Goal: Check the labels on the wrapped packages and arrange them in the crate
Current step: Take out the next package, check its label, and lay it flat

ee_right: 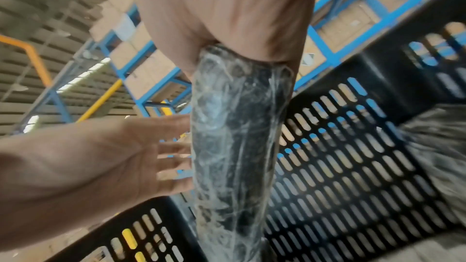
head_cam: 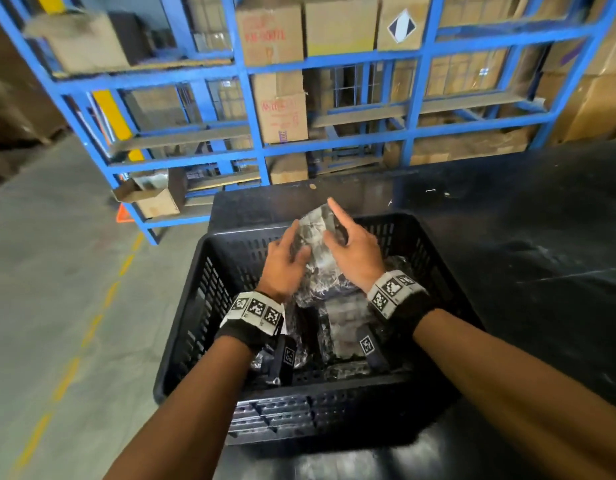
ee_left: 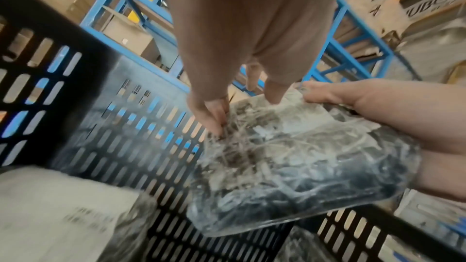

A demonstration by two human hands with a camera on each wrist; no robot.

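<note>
A package wrapped in clear film (head_cam: 315, 230) (ee_left: 290, 156) (ee_right: 234, 136) is held upright over the far half of the black slotted crate (head_cam: 202, 306) (ee_left: 126, 146) (ee_right: 353, 166). My right hand (head_cam: 334, 223) (ee_right: 227, 17) grips its right edge between thumb and fingers, with the index finger pointing up. Straight fingers of my left hand (head_cam: 296, 244) (ee_left: 227, 97) (ee_right: 100, 156) touch its left face. Other wrapped packages (head_cam: 344, 327) lie in the crate below; one with a pale printed label (ee_left: 63, 206) shows blurred in the left wrist view.
The crate stands on a black table (head_cam: 524, 254) at its left edge. A blue steel rack (head_cam: 334, 150) with cardboard boxes rises just behind. Grey floor with a dashed yellow line (head_cam: 74, 358) lies to the left.
</note>
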